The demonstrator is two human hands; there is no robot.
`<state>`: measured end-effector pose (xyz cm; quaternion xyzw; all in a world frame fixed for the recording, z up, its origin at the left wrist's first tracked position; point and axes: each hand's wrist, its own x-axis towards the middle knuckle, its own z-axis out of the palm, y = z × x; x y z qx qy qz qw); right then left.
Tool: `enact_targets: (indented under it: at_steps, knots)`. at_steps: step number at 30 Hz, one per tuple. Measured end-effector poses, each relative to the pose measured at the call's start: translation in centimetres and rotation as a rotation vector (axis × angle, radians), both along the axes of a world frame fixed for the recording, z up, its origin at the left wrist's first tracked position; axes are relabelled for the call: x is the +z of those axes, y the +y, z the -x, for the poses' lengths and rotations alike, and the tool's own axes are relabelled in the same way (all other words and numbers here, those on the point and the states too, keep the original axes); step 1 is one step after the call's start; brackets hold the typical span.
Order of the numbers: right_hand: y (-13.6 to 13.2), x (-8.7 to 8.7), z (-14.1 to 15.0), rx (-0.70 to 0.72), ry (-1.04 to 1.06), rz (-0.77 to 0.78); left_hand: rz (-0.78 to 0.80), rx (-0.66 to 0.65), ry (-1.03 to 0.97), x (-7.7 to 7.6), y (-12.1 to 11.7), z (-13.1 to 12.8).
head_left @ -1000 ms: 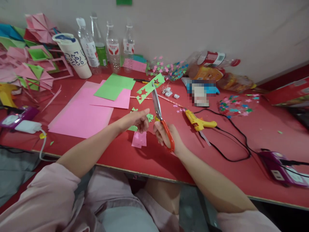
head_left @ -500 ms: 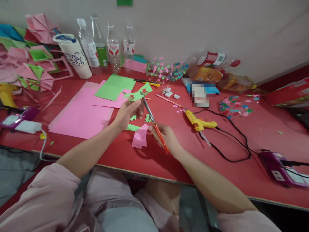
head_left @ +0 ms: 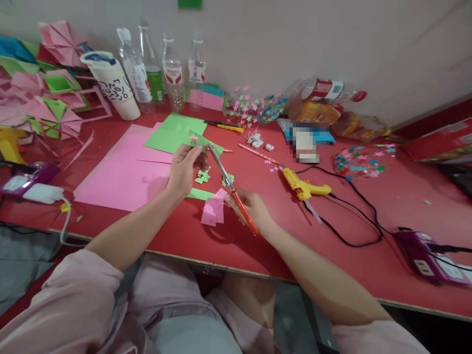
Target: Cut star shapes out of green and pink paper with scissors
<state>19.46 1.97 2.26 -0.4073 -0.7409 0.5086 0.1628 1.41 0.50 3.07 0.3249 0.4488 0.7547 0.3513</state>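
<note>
Between the fingers of my left hand [head_left: 185,169] is a green paper piece [head_left: 202,143] with cut-out holes, partly hidden by the fingers. My right hand [head_left: 252,209] grips red-handled scissors [head_left: 236,192], whose blades point up and left beside the paper's edge. Below the blades lie small green paper stars [head_left: 227,180] and a cluster of green cut bits [head_left: 202,175]. Pink paper scraps [head_left: 214,208] and a green strip [head_left: 201,194] rest on the table between my hands. Under and beyond my left hand are a green sheet [head_left: 173,129] and pink sheets [head_left: 121,172].
To the right lies a yellow glue gun [head_left: 304,186] with a looping black cord. A yellow utility knife [head_left: 230,128] is behind my hands. Plastic bottles [head_left: 173,73] and a white cup [head_left: 114,88] line the wall. Purple power strips [head_left: 429,258] sit at the table's ends.
My left hand has moved slightly left and turned the green paper, which now tilts down to the right. The scissors tip has shifted a little left; more green bits show beneath.
</note>
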Motion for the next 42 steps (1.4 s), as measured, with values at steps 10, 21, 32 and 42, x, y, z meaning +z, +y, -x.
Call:
enact_targets:
  at_steps: [10,21,32,42]
  knots:
    - [0.25,0.72,-0.46,0.083,-0.025,0.077,-0.019,-0.013,0.143,0.03,0.25,0.74]
    - [0.47,0.98,-0.56,0.155,0.007,0.123,-0.062,-0.074,0.135,-0.11,0.28,0.86]
    - [0.79,0.67,-0.55,0.162,-0.003,0.203,-0.048,-0.101,0.087,-0.14,0.31,0.84]
    - [0.98,0.40,-0.54,0.169,-0.021,0.223,-0.039,-0.107,0.083,-0.18,0.26,0.83]
